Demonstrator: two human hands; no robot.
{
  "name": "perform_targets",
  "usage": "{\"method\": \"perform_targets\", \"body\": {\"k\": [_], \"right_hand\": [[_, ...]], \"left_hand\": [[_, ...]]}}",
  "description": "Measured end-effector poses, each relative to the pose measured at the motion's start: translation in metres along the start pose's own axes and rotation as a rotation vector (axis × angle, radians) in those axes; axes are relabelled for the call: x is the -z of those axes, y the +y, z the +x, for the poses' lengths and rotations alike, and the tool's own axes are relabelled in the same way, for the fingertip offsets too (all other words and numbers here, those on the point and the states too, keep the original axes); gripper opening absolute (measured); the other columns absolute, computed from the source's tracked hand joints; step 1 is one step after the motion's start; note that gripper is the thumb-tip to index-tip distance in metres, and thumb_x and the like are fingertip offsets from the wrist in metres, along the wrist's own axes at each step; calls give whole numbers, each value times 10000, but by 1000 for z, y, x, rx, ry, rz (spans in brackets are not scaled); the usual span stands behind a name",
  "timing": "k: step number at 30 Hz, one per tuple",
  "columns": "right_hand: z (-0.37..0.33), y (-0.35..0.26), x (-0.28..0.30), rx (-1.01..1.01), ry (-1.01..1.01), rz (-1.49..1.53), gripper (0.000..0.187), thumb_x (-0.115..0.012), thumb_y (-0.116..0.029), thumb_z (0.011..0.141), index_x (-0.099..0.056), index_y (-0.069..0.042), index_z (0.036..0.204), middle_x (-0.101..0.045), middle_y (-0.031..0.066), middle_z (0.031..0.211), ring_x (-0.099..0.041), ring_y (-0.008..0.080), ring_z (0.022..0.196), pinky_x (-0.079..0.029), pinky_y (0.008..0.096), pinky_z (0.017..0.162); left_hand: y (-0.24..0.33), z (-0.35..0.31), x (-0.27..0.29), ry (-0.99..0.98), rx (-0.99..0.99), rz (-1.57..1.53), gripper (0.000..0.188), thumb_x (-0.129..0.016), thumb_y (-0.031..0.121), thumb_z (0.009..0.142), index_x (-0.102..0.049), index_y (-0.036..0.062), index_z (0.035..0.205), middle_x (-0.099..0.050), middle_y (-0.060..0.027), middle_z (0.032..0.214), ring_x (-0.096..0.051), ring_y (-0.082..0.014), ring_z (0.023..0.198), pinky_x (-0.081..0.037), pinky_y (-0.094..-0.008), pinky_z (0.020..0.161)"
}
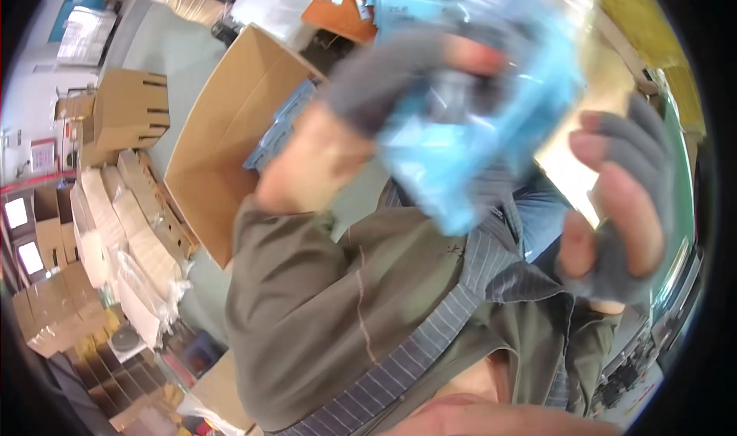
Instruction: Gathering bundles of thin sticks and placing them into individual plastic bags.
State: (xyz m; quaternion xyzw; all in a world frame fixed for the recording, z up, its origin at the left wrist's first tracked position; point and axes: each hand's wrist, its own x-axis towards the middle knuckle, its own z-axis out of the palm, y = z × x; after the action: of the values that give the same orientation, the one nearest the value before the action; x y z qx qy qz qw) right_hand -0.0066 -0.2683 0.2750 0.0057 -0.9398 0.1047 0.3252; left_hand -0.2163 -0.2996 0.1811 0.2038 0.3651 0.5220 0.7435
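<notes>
My left hand [414, 75], in a grey fingerless glove, is raised with its fingers closed on a blue plastic-wrapped package [461, 156]. Motion smears the package, so its contents cannot be made out. My right hand [622, 198], gloved the same way, is just to the right of the package and apart from it, with fingers spread and nothing in them. Left of my left forearm stands an open cardboard box [211, 137]. Flat blue packages [280, 125] lie in it.
More blue packages [407, 6] lie at the top, beside an orange-brown surface [338, 21]. Farther left are a closed carton [130, 110], long wrapped pale bundles [127, 221] and stacked cardboard boxes [57, 305]. A yellow object [641, 14] is at the upper right.
</notes>
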Motion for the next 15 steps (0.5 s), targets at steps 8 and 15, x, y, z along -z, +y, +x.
{"method": "perform_targets", "body": {"k": [8,15], "right_hand": [[-41,54,-31,-650,196,115,302,-490,-23,892,-539,83,1170,-624,164,1021,-574,240,1027,-380,351,979],[-64,65,-40,-813,263,232,304,-535,-24,872,-550,77,1159,-631,132,987,-583,193,977,-404,290,926]], "left_hand": [[49,-237,133,827,-269,383,442,-690,117,732,-561,-27,1130,-641,-109,961,-642,-187,841,-514,-268,757],[-22,-221,302,964,152,480,546,-705,170,753,-512,-78,1200,-631,-154,1039,-636,-224,906,-516,-340,812]]}}
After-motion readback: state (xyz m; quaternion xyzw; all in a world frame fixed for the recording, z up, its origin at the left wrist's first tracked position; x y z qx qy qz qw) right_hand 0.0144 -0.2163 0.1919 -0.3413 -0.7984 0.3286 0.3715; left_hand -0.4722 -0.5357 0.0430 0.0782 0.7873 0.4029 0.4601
